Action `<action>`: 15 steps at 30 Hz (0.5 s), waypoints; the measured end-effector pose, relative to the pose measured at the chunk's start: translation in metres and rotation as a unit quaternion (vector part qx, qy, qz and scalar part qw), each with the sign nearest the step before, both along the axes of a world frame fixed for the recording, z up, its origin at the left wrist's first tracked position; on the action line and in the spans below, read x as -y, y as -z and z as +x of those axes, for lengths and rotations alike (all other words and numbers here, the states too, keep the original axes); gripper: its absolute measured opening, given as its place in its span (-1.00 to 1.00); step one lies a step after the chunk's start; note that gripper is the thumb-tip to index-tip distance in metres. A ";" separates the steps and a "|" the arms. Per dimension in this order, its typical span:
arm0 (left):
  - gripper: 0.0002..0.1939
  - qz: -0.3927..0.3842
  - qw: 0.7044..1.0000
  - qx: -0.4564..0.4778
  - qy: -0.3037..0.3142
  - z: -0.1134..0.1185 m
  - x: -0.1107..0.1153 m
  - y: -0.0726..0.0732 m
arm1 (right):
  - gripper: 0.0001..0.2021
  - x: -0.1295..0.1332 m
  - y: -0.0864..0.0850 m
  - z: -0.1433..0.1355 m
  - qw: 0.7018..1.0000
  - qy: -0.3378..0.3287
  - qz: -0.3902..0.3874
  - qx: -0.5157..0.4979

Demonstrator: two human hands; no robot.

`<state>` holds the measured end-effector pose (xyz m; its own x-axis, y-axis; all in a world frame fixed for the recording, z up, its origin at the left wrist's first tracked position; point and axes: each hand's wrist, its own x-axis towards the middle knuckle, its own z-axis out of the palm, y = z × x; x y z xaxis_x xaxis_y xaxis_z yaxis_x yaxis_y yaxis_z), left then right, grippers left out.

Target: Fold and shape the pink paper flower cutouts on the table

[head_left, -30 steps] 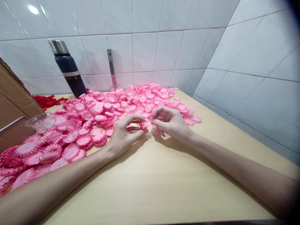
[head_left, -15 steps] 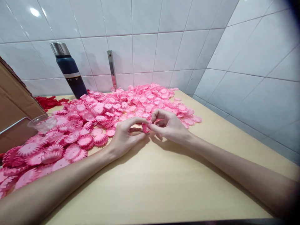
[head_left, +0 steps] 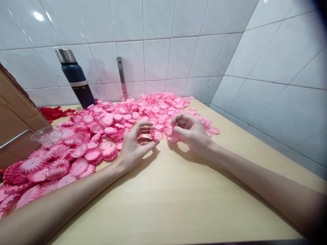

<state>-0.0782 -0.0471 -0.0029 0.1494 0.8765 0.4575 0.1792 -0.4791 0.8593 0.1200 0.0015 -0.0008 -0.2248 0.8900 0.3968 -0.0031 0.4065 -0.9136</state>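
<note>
My left hand [head_left: 136,144] is over the table at the near edge of the pile, its thumb and fingers curved around a small pink scalloped disc [head_left: 156,134]. To its right, my right hand [head_left: 191,131] pinches another pink disc [head_left: 170,131] between thumb and fingertips. The hands are apart, with a narrow gap between the two discs. Behind and left of them spreads a large heap of pink frilled discs [head_left: 107,119].
A dark blue bottle [head_left: 78,81] leans near the tiled wall [head_left: 158,58]. At the left are a cardboard box [head_left: 20,109], a clear plastic cup [head_left: 47,135] and red pieces [head_left: 55,113]. A metal bracket [head_left: 121,73] is on the wall. The table [head_left: 163,200] is pale wood.
My hands have moved apart, my right hand to the right with a pink disc. A disc now shows plainly at my left fingertips.
</note>
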 end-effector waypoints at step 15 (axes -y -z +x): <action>-0.67 -0.031 0.997 -0.039 0.058 0.002 0.005 -0.002 | -0.82 0.008 -0.002 -0.006 0.997 -0.070 -0.030 -0.013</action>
<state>-0.0763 -0.0521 -0.0014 0.2851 0.8771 0.3866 0.1928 -0.4475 0.8732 0.1143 -0.0062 0.0008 -0.3378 0.8735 0.3506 -0.0801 0.3445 -0.9354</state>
